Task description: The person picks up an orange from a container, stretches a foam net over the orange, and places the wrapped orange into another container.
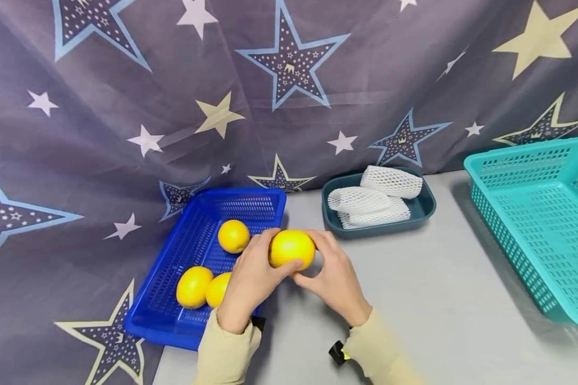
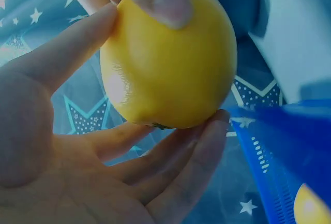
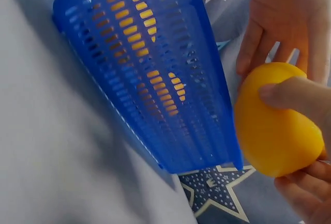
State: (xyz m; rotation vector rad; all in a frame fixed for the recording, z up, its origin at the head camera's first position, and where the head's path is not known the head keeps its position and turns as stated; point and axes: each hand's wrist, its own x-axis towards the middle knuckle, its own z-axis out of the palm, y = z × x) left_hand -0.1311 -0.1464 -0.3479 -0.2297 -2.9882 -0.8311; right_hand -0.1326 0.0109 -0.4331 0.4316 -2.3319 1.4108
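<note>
While hands (image 1: 253, 271) (image 1: 334, 275) hold fruit (image 1: 292, 248), basket (image 1: 166, 270) holding three (image 1: 195, 287)

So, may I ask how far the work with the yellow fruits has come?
Done: only picking up one fruit looks complete; no fruit in view wears a white net.
In hand: that bare fruit, held between the left hand and the right hand.
Left, probably: the three other fruits in the blue basket, with white nets lying unused in the dark tray.
</note>
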